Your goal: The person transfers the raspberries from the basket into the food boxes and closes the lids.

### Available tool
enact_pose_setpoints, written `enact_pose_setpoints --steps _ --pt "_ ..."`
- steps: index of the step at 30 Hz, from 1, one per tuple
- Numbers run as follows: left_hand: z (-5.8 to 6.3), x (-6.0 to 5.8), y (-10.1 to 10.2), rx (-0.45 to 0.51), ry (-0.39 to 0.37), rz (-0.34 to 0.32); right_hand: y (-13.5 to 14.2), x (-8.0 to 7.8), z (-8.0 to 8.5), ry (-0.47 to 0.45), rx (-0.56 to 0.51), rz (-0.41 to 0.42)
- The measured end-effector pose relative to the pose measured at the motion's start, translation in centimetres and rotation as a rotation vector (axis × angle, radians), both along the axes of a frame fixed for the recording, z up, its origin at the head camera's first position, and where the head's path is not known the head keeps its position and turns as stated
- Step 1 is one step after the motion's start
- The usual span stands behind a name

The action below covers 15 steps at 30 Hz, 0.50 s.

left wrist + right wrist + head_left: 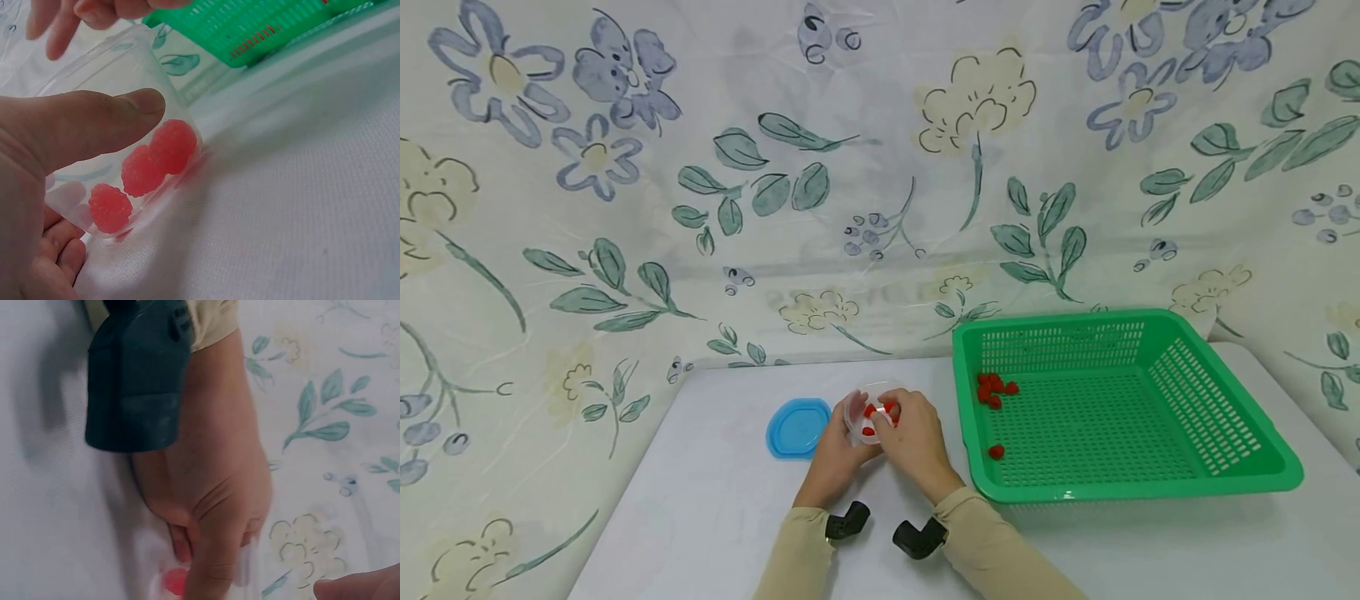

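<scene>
My left hand (838, 458) grips a clear plastic cup (125, 56), which is tilted over the white table. Its thumb lies along the side of the cup in the left wrist view. Several red raspberries (173, 147) lie low inside the cup and show through the wall. My right hand (917, 433) is at the cup's mouth, thumb and fingers bent over the rim. Red berries (868, 432) show beside its fingertips in the head view; I cannot tell whether it pinches one. The right wrist view shows its thumb pointing down at the cup, beside a red berry (175, 581).
Left of the cup lies a blue lid (799, 427) on the white table (700, 467). To the right stands a green slotted basket (1120, 492) with several raspberries (988, 387) at its left side. Flowered cloth (850, 167) hangs behind the table.
</scene>
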State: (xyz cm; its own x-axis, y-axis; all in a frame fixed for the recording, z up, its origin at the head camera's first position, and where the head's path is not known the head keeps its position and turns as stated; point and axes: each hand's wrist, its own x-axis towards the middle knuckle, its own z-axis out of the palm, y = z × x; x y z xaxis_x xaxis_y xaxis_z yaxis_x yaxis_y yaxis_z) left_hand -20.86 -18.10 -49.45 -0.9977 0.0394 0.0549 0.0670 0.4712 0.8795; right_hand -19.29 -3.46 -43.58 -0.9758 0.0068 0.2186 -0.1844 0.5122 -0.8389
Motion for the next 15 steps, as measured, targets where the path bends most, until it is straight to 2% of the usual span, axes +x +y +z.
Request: enact_pose_setpoints --steps 8,15 --pt "0.1 0.1 0.0 0.019 0.003 -0.005 0.4 0.6 1.4 0.035 0.01 0.032" --pt "0.1 0.1 0.1 0.013 -0.014 0.003 0.5 1.1 2.3 0.055 -0.023 0.065"
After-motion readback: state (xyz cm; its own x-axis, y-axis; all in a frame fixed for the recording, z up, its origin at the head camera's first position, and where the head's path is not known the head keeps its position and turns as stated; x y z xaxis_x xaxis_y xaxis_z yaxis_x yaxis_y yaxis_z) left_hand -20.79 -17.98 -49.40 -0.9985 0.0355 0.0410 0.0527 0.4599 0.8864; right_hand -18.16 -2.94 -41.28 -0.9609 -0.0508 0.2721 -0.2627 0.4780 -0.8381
